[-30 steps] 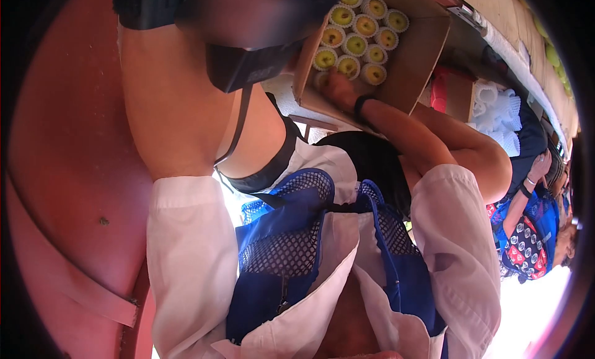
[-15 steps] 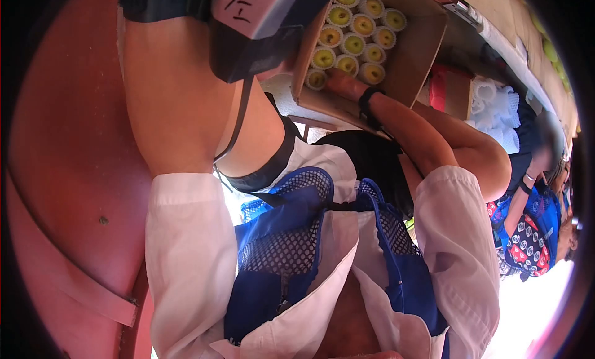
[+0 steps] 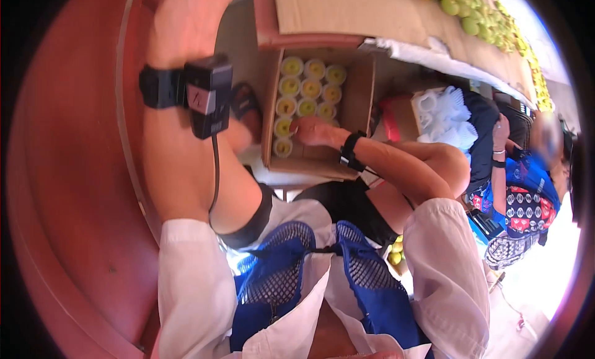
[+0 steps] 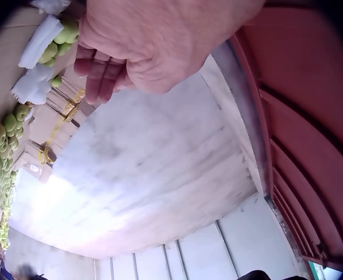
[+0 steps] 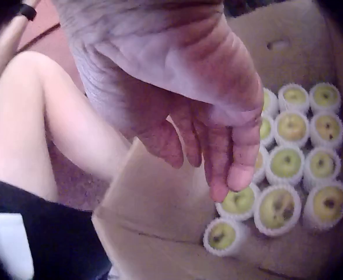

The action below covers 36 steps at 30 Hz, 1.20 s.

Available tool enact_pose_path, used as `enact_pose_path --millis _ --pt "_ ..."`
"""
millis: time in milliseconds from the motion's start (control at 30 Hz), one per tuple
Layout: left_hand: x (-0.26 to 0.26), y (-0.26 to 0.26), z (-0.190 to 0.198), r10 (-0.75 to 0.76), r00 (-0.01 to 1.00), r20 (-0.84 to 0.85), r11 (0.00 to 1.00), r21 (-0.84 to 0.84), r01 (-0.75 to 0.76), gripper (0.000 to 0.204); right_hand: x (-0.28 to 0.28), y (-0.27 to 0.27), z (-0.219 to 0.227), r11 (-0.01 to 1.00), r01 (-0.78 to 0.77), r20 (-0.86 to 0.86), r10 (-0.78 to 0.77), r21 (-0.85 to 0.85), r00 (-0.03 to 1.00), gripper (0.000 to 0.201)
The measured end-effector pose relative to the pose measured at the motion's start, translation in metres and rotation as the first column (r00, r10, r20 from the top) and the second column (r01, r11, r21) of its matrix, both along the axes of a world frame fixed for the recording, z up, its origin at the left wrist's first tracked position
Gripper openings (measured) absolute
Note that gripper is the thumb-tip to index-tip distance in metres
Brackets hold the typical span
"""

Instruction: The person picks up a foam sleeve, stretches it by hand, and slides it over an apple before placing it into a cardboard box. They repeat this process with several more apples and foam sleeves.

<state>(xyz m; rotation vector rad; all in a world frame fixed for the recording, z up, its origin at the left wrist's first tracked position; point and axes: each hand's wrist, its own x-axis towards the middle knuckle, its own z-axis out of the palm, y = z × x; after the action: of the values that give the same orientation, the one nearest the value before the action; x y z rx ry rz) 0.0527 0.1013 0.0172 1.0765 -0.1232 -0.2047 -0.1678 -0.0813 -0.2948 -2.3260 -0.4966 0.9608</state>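
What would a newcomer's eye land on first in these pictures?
Probably the rows of yellow-green fruit in white foam sleeves, standing in an open cardboard box near the top middle of the head view, with the right hand over them. Next come the big red panel down that view's left side and the green fruit heap at upper right.

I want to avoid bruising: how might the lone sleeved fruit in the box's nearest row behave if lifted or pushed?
The fruit would probably feel firm, as its rounded top looks full. Its foam sleeve should squash slightly and reduce slipping. Pushed sideways, it might tip onto the bare box floor beside it.
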Motion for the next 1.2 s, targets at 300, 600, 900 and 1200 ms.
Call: enact_pose_path --millis 300,600,900,1200 --pt "0.008 0.008 -0.002 0.101 0.995 -0.02 0.989 -0.104 -0.103 0.02 0.061 -0.03 0.191 0.968 0.165 0.027 -0.173 0.188 0.985 0.034" --pt "0.004 -0.002 0.009 0.087 0.996 -0.014 0.987 -0.135 -0.088 0.026 0.17 -0.101 0.254 0.762 0.492 -0.018 -0.535 0.422 0.844 0.03" --pt "-0.001 -0.011 0.011 0.069 0.998 0.001 0.988 -0.142 -0.068 0.027 0.255 -0.095 0.222 0.818 0.459 0.565 -0.572 0.345 0.595 0.038" --pt "-0.007 -0.002 0.016 0.105 0.995 0.0 0.982 -0.159 -0.103 0.025 0.301 -0.093 0.199 0.56 0.655 0.564 -0.79 0.507 0.239 0.047"
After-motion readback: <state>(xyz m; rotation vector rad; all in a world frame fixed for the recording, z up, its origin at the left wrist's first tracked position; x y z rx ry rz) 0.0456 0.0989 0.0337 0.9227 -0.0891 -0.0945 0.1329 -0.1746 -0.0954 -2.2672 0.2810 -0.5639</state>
